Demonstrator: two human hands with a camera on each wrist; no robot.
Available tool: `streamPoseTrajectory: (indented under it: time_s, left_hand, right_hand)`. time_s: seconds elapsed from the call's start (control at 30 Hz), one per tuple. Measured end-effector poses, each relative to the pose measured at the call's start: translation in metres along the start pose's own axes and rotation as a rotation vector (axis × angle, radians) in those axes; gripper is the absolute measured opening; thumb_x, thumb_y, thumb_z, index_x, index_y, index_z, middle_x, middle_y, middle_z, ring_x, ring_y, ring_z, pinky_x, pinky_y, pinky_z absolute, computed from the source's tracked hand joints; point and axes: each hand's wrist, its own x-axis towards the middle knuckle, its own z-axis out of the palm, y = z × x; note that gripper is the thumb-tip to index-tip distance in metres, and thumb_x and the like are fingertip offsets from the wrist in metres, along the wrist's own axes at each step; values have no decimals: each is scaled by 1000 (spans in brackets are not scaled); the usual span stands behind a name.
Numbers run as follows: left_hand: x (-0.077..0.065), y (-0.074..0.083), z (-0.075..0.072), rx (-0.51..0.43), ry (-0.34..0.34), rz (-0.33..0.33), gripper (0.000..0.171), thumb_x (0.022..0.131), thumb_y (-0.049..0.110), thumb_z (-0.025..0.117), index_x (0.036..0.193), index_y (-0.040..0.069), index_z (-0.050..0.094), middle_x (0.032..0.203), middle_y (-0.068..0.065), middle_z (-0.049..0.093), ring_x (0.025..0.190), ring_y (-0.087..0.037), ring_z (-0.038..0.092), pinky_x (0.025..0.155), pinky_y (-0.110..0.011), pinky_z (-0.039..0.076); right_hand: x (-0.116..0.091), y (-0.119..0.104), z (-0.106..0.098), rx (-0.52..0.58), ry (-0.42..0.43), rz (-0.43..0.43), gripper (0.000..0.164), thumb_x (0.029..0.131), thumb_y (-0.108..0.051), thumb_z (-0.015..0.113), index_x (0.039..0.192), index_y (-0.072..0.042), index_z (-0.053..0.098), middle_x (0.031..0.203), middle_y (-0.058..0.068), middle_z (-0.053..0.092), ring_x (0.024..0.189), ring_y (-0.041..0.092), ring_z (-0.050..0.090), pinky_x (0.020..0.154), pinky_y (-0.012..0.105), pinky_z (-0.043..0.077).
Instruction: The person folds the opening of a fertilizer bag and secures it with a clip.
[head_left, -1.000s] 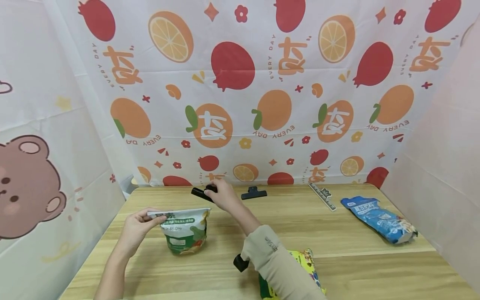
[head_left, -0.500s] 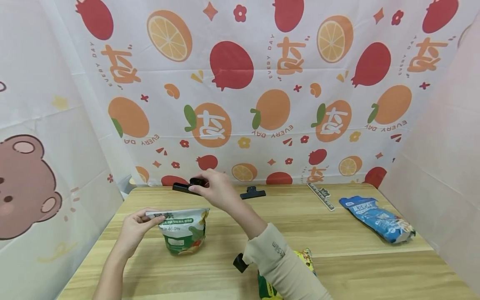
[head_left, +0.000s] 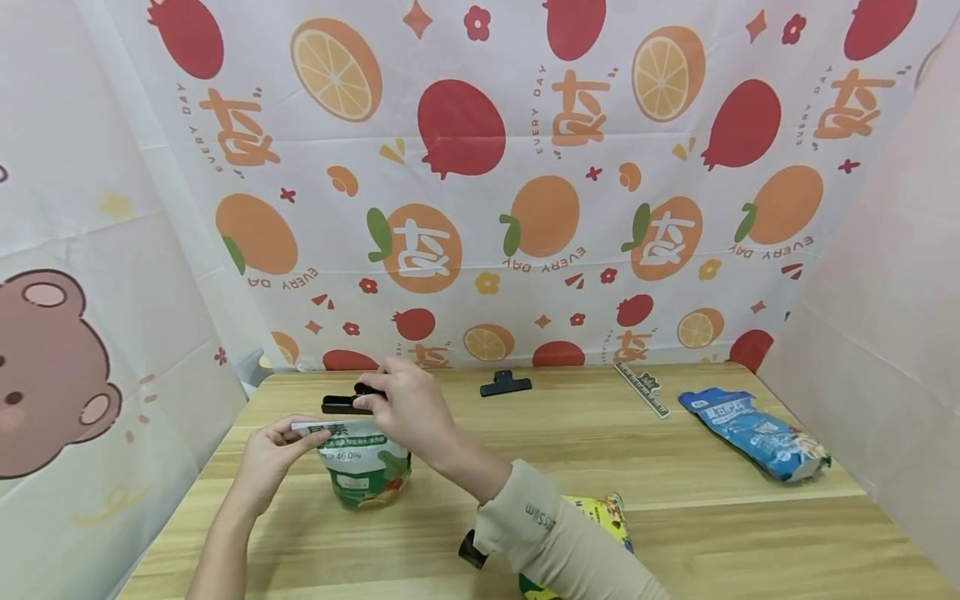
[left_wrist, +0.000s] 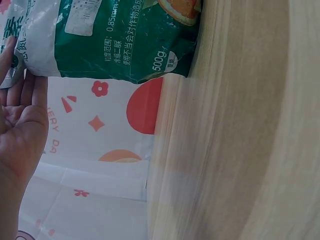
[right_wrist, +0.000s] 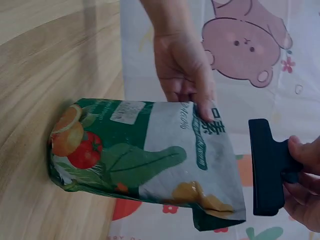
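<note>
A green and white bag (head_left: 360,471) printed with fruit and vegetables stands upright on the table. My left hand (head_left: 270,454) pinches its top left corner between thumb and fingers; the left wrist view shows the fingers behind the bag (left_wrist: 100,40). In my right hand (head_left: 412,408) is a black bag clip (head_left: 339,405), gripped by its handles. The clip (right_wrist: 266,167) is just above the bag's top edge, apart from it in the right wrist view.
Another black clip (head_left: 506,384) lies at the table's back edge, with a ruler (head_left: 641,390) to its right. A blue bag (head_left: 757,433) lies at the right. Partly under my right sleeve are a yellow bag (head_left: 603,512) and a black object (head_left: 471,550).
My right hand has carried the black clip left, then down toward the top of the green and white bag. The left hand keeps its hold on the corner.
</note>
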Motion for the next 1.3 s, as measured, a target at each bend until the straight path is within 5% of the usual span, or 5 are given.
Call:
streamPoseTrajectory:
  time_s: [0.37,0.67,1.07,1.3]
  left_hand:
    - [-2,0,0,-65,-12,29,14,85,0,63,92,11,70,82,5,67,79,-5,60,72,-15,45]
    - [-3,-2,1,-334,-128,156,27,87,-14,48,95,12,48,83,5,67,82,-3,59,72,-17,45]
    - [1,-3,3,-340,-143,168,25,87,-14,47,95,9,49,80,5,66,79,-4,58,71,-17,45]
    - [-1,-6,2,-392,-148,166,26,87,-16,44,96,8,50,81,5,65,79,-4,58,70,-17,46]
  right_hand:
    - [1,-4,16,-141,-56,-30,15,81,-20,72,94,-13,75,77,-9,58,71,2,50,61,5,36]
    - [-2,-5,25,-138,-107,27,18,82,-25,72,97,-17,74,79,-11,56,72,-2,47,60,4,34]
    - [-7,1,34,-133,-44,18,15,82,-27,71,91,-15,74,80,-10,58,71,0,48,59,6,34]
    - [-8,-1,34,-134,-80,33,21,82,-30,69,97,-16,73,83,-10,57,72,0,45,59,5,32]
